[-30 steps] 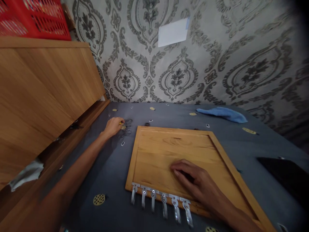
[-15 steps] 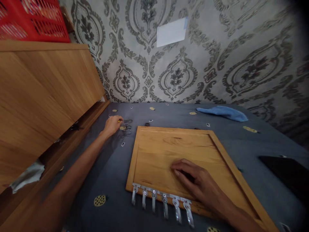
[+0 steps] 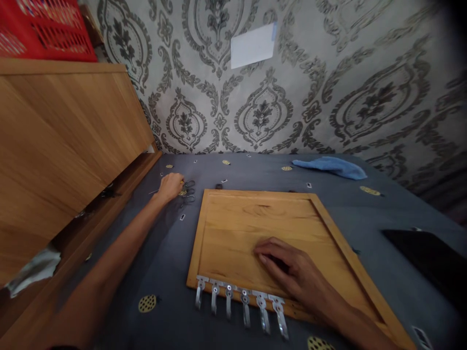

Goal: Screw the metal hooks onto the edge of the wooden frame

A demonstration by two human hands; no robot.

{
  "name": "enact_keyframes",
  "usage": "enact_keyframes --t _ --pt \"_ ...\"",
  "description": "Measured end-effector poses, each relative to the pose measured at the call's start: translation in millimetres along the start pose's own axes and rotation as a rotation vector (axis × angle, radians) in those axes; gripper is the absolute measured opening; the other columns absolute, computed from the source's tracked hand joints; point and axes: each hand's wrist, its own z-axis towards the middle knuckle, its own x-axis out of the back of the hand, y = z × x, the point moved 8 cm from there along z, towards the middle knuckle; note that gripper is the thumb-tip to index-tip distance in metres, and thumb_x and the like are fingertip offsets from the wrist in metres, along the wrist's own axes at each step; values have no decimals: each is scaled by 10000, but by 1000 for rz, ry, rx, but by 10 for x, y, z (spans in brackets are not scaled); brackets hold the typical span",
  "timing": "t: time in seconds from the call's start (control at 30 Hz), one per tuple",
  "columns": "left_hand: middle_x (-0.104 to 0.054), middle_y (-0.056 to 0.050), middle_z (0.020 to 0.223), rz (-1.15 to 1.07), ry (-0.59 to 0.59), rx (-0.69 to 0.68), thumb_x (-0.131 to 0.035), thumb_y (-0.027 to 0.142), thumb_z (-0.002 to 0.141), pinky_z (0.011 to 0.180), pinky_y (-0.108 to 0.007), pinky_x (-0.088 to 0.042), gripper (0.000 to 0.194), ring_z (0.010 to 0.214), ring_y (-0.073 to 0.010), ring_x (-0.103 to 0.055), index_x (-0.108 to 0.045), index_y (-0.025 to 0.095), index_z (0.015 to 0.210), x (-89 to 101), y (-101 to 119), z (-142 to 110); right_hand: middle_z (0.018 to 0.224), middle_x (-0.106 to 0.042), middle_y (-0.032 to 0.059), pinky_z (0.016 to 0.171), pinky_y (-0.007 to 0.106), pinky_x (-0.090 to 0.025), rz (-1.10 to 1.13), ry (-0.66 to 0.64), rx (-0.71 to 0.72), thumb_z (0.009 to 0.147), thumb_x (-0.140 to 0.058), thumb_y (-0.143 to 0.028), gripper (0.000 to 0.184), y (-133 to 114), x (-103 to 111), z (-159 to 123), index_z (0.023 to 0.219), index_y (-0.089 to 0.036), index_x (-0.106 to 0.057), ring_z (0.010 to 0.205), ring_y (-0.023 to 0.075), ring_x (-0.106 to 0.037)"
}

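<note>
My left hand [image 3: 171,186] is closed around a slim screwdriver [image 3: 153,192]; its thin shaft sticks out to the left and a bit of yellow shows at the fingers. Right beside that hand, several loose metal hooks [image 3: 188,191] lie on the dark grey cloth. My right hand [image 3: 288,265] rests on the framed wooden board [image 3: 237,228], fingers curled and tips together; whether anything is inside is hidden. Along the board's near edge runs a row of silver metal hooks [image 3: 245,306], their curved ends hanging over the edge.
A wooden cabinet [image 3: 73,126] stands along the left, with a red plastic basket [image 3: 47,31] on top. A blue cloth [image 3: 332,166] lies at the back right, and a black flat object [image 3: 423,262] at the right. Patterned wallpaper [image 3: 262,114] covers the wall behind.
The view has shifted slightly. The screwdriver's shaft now shows to the left of my left hand, which stays by the loose hooks. My right hand stays on the board.
</note>
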Motion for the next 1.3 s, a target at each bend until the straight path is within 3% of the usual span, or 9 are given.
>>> enact_keyframes --t 0.3,0.4,0.53,0.63,0.73,0.8,0.93,1.13,1.3 --pt "-608 -98 1214 -250 103 -41 -570 352 943 903 -422 -546 304 1052 -211 -617 -595 166 1183 366 54 -381 895 -679 80 693 316 -532 -25 2 27 967 -442 -259 233 5 3 7 936 -189 -662 802 174 -647" --pt "-643 -79 1113 -394 85 -143 -581 353 938 834 -387 -568 294 957 -191 -645 -610 136 1135 433 313 -733 871 -678 72 669 306 -530 -38 4 44 965 -447 -250 225 -58 6 8 944 -190 -663 776 169 -646" --pt "-716 -40 937 -581 66 -351 -591 274 935 774 -290 -567 159 842 -140 -681 -675 148 983 545 863 -1437 879 -675 69 648 291 -533 -9 26 86 961 -451 -227 216 -299 -23 0 996 -196 -662 766 159 -645" --pt "-732 7 870 -672 75 -505 -574 233 940 707 -204 -533 120 787 -99 -683 -688 195 940 684 1230 -1962 892 -664 65 657 293 -538 85 13 107 963 -467 -235 235 -536 -105 -34 1094 -205 -660 772 156 -642" --pt "-676 33 741 -715 80 -605 -539 205 956 624 -178 -489 127 670 -71 -628 -660 194 921 800 1440 -2317 922 -658 56 704 295 -542 224 -59 82 968 -492 -245 245 -730 -227 -90 1156 -229 -648 819 152 -637" --pt "-629 26 714 -722 86 -641 -529 188 959 605 -187 -467 138 659 -75 -592 -647 183 887 845 1501 -2448 911 -653 49 730 300 -538 315 -98 55 973 -491 -253 208 -816 -291 -135 1089 -238 -664 832 150 -630" --pt "-577 3 760 -682 149 -676 -540 185 954 567 -197 -431 125 661 -81 -548 -657 183 913 883 1536 -2574 809 -648 22 705 297 -529 453 -53 31 955 -512 -275 175 -864 -316 -232 923 -252 -682 770 145 -621" --pt "-585 -1 756 -460 337 -831 -468 145 978 549 -229 -398 148 667 -95 -524 -615 157 975 930 1654 -2814 714 -651 0 566 233 -490 723 -48 -231 885 -617 -358 152 -674 -453 -456 876 -240 -711 605 105 -580" --pt "-559 27 726 -489 215 -883 -517 139 962 557 -236 -382 78 652 -82 -491 -581 164 927 805 1737 -2928 698 -642 -11 561 221 -474 869 -45 -336 855 -666 -381 166 -675 -493 -635 889 -229 -724 595 88 -572"
